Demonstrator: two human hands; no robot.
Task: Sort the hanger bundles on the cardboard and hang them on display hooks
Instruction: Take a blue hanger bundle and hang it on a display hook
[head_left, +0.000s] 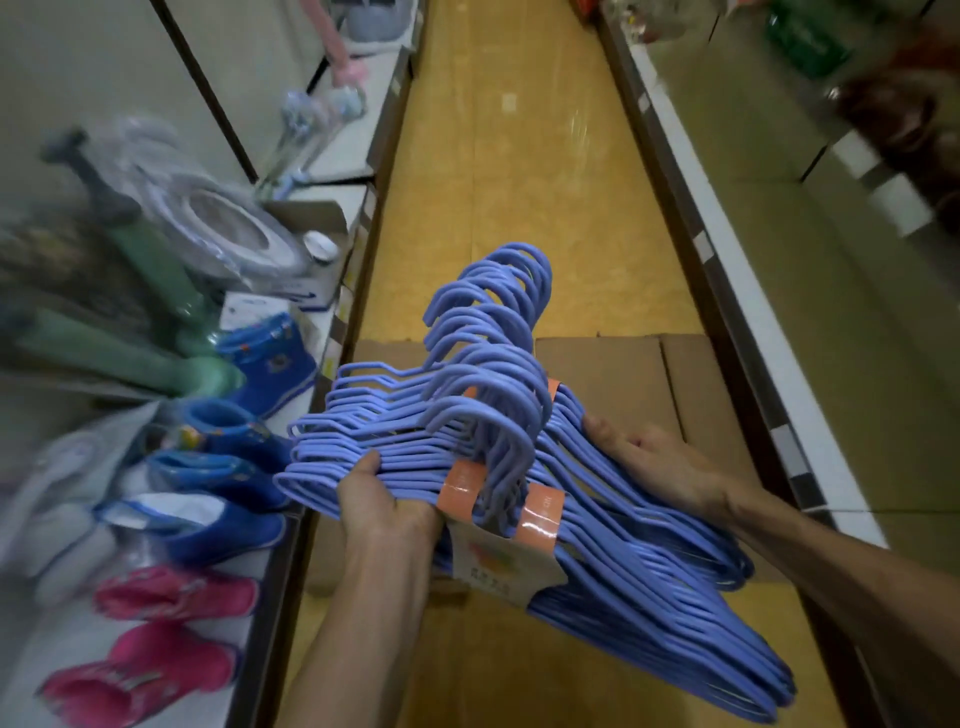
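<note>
Blue hangers (519, 467), several banded bundles stacked, held up over the cardboard (613, 374) on the aisle floor. Left hand (384, 504) grasping the left ends from below, fingers curled round them; right hand (660, 467) clasping the right shoulders. Likely to snag: hooks interlocked, so pulling one bundle could drag others. Orange bands (540, 512) could slip, spilling loose hangers. No display hooks seen yet

Shelves (332, 322) flank the aisle; cardboard (613, 374) covers the floor (509, 171).
</note>
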